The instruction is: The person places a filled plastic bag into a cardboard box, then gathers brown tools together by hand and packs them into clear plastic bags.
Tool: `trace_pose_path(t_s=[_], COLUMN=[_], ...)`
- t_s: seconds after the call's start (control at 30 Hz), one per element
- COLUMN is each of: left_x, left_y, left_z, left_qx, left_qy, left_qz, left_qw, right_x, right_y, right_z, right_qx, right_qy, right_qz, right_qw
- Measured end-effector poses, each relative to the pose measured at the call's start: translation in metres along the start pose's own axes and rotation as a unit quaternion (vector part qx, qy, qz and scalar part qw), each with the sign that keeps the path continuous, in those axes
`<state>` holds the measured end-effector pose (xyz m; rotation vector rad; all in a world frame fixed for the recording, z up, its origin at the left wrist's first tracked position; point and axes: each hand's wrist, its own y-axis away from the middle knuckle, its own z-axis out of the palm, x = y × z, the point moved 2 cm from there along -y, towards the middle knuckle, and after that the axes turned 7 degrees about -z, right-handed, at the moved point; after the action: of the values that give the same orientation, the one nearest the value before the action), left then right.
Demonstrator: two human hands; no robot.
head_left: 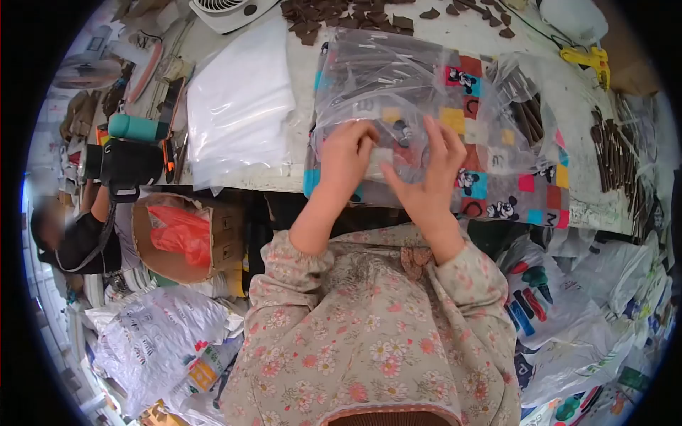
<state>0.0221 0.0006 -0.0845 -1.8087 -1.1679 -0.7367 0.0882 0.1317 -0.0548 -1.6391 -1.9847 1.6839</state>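
A clear plastic bag holding several thin dark sticks lies on a patterned cloth. My left hand rests at the bag's near left part, its fingers curled in and pressed against the plastic; what they grip is too small to make out. To its right, my right hand has its thumb and fingers spread over the bag's near edge. A second clear bag with dark sticks lies on the cloth's right side.
A stack of clear plastic bags lies left of the cloth. Brown pieces lie at the back, loose dark sticks and a yellow tool at the right. Another person is at the left, near a teal bottle.
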Motion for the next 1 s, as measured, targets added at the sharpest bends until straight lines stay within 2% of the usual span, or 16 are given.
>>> trace_pose_path(t_s=[0.07, 0.1, 0.17, 0.2, 0.27, 0.37, 0.5, 0.57, 0.77, 0.9, 1.0], left_x=[-0.017, -0.016, -0.007, -0.009, -0.012, -0.009, -0.011, -0.011, -0.022, -0.015, -0.019], left_y=[-0.019, -0.031, -0.052, -0.064, -0.085, -0.101, -0.095, -0.089, -0.07, -0.058, -0.055], left_z=[0.006, 0.009, 0.02, 0.023, 0.03, 0.029, 0.027, 0.024, 0.022, 0.018, 0.018], left_qx=[-0.004, -0.001, 0.039, 0.04, 0.011, -0.031, -0.074, -0.04, -0.007, -0.025, -0.031], left_qy=[-0.231, -0.233, -0.328, -0.329, -0.393, -0.406, -0.376, -0.337, -0.34, -0.378, -0.361], left_qz=[0.021, 0.027, 0.134, 0.136, 0.153, 0.159, 0.158, 0.159, 0.202, 0.202, 0.243], left_qw=[0.973, 0.972, 0.934, 0.934, 0.907, 0.899, 0.91, 0.927, 0.918, 0.903, 0.9], right_x=[0.011, 0.015, 0.027, 0.03, 0.03, 0.036, 0.036, 0.036, 0.037, 0.036, 0.036], right_y=[0.001, 0.004, 0.011, 0.013, 0.017, 0.019, 0.02, 0.018, 0.019, 0.019, 0.019], right_z=[0.019, 0.021, 0.017, 0.013, 0.007, 0.005, 0.004, 0.004, 0.003, 0.004, 0.004], right_qx=[0.046, 0.052, 0.042, 0.045, 0.057, 0.077, 0.073, 0.063, 0.046, 0.033, 0.025], right_qy=[-0.039, -0.04, -0.147, -0.147, -0.161, -0.169, -0.178, -0.184, -0.197, -0.209, -0.209], right_qz=[0.011, 0.008, 0.024, 0.023, -0.044, -0.062, -0.033, -0.04, -0.037, -0.021, -0.026], right_qw=[0.998, 0.998, 0.988, 0.988, 0.984, 0.981, 0.981, 0.98, 0.979, 0.977, 0.977])
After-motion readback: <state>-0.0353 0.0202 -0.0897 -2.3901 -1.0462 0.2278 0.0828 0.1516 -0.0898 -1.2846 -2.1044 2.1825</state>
